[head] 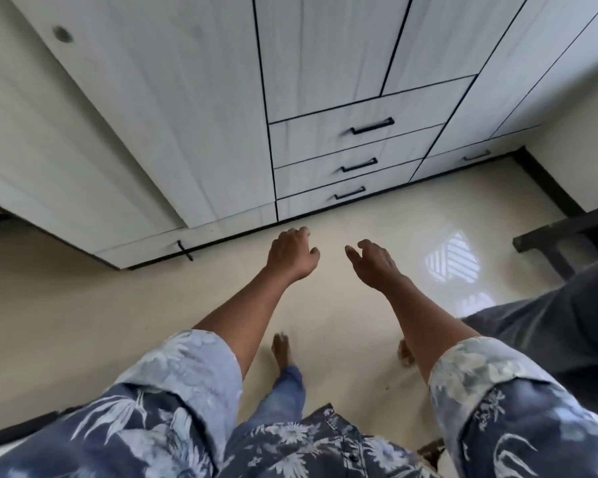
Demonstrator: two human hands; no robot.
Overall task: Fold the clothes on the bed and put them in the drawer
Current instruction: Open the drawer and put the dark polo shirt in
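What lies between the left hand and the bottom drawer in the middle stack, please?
Only bare cream floor lies between the left hand and the bottom drawer, as the head view shows.

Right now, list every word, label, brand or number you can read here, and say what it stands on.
None can be read.
The wardrobe doors and drawers are plain, with bare black handles; the shirt has only a leaf print; the floor bears no text.

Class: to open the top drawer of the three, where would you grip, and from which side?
Probably the black bar handle, from the front, fingers hooked over it. The bar stands off the flat, closed front of the top drawer, which shows no other hold.
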